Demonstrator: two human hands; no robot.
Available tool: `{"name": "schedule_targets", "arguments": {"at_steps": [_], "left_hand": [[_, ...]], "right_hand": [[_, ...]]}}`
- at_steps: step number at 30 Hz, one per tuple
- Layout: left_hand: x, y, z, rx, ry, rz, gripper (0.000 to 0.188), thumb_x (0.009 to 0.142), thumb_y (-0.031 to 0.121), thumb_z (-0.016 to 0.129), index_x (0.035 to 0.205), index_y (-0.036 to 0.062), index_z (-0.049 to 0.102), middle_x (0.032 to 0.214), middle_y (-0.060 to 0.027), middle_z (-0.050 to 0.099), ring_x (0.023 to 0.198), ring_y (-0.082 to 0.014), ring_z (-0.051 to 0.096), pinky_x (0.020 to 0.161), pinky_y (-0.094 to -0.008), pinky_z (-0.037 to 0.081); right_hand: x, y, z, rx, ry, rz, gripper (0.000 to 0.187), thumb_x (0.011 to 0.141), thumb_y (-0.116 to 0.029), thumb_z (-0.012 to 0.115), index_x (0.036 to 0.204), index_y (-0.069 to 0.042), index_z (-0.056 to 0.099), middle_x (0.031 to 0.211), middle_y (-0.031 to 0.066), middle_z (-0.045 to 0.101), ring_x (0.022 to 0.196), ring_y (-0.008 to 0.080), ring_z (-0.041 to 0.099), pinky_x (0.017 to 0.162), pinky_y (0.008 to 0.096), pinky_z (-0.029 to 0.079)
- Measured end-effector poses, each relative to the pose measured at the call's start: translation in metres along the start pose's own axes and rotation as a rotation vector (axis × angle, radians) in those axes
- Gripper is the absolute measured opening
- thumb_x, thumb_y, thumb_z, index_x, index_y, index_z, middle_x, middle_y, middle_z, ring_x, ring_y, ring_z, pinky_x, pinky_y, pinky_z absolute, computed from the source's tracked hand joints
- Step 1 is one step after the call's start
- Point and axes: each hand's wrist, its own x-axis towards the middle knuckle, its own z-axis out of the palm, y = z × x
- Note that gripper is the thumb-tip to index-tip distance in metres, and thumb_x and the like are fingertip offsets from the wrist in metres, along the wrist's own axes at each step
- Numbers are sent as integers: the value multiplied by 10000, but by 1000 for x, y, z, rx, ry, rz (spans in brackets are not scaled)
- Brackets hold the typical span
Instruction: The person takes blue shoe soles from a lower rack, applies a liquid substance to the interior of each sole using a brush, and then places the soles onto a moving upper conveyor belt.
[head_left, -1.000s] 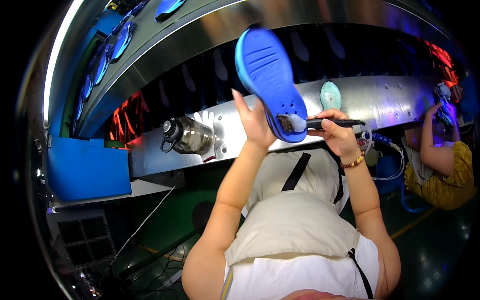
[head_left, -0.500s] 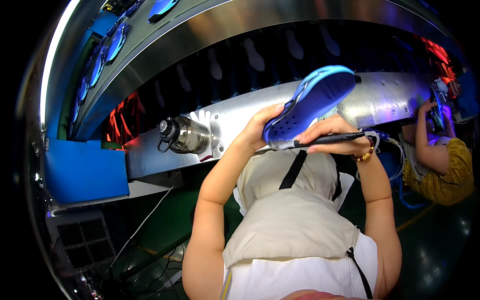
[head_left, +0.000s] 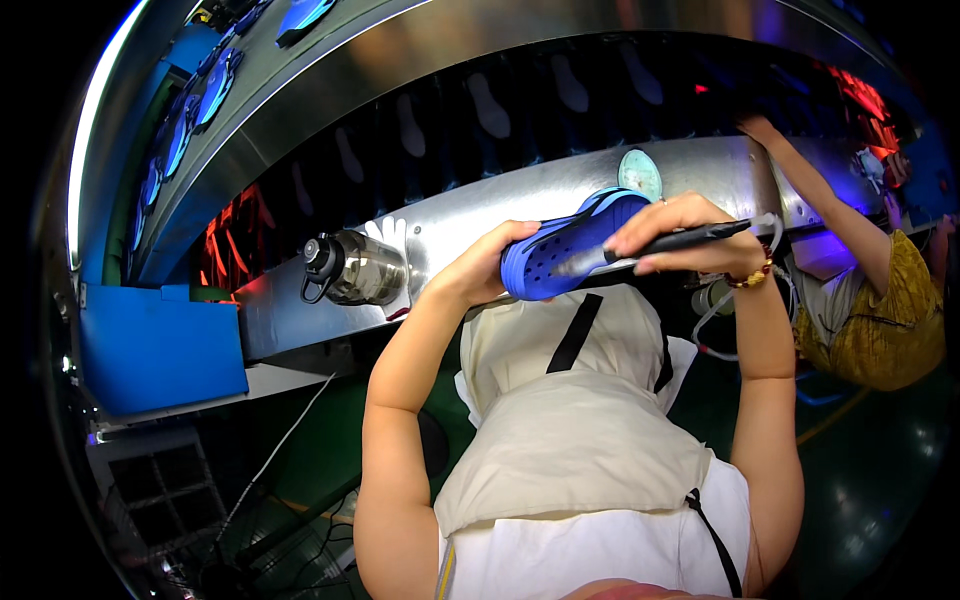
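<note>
My left hand [head_left: 487, 262] grips a blue clog [head_left: 563, 248] by the side of its toe end, which points toward me and shows several round holes. A black-handled brush [head_left: 690, 238] lies in my right hand [head_left: 690, 232], fingers closed round the handle. Its pale bristle end [head_left: 575, 264] is at the clog's holed toe part; whether it touches cannot be made out. Just behind the clog, a small oval dish [head_left: 640, 172] with pale green contents stands on the metal ledge [head_left: 480, 207].
Left on the ledge are a clear jug with a dark lid [head_left: 350, 268] and a white glove [head_left: 390, 236]. Beyond runs a dark conveyor with pale sole shapes [head_left: 487, 105]. Blue shoe parts [head_left: 215, 88] line the upper belt. At right, a co-worker's arm [head_left: 835, 200] reaches toward the conveyor.
The clog has been lowered and turned from its inner sole to its holed top, uncovering the oval dish. The brush has shifted right with my hand. The co-worker's arm now stretches toward the conveyor.
</note>
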Motion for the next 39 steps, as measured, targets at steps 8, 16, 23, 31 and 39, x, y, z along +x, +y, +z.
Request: {"name": "schedule_targets", "arguments": {"at_steps": [8, 16, 23, 31, 39], "left_hand": [[-12, -1, -23, -69, -27, 106, 495, 832, 397, 432, 1117, -5, 482, 1011, -182, 571, 831, -285, 603, 626, -416, 538], [-14, 0, -59, -398, -444, 296, 741, 832, 603, 292, 1217, -14, 432, 1167, -170, 508, 1061, -305, 499, 925, -432, 382], [49, -47, -8, -597, -125, 349, 1002, 690, 804, 118, 1275, 21, 337, 1213, -200, 447, 1077, -322, 470, 914, -450, 380], [51, -41, -13, -624, 127, 462, 864, 747, 751, 129, 1144, 54, 453, 988, -158, 559, 933, -307, 536, 838, -449, 432], [37, -24, 12, -650, -76, 585, 860, 750, 748, 142, 1199, 66, 414, 935, -156, 556, 914, -316, 527, 828, -439, 427]], "right_hand": [[-12, 5, 6, 57, 71, 18, 175, 693, -10, 677, 861, 14, 637, 935, 142, 635, 892, 218, 612, 799, 303, 483], [-20, -1, 25, 73, 204, -19, 221, 636, 13, 703, 848, 32, 646, 866, 187, 639, 847, 279, 629, 782, 352, 497], [0, 39, 49, 168, 579, 291, 133, 752, -16, 622, 866, 52, 626, 864, 102, 645, 768, 118, 598, 675, 221, 472], [2, 23, 87, -492, 341, -179, 100, 624, -52, 663, 710, -66, 615, 731, 56, 630, 680, 209, 610, 648, 297, 476], [13, 20, 71, -244, 524, -65, 138, 667, -31, 668, 800, -10, 640, 804, 99, 642, 753, 190, 605, 692, 283, 471]]}}
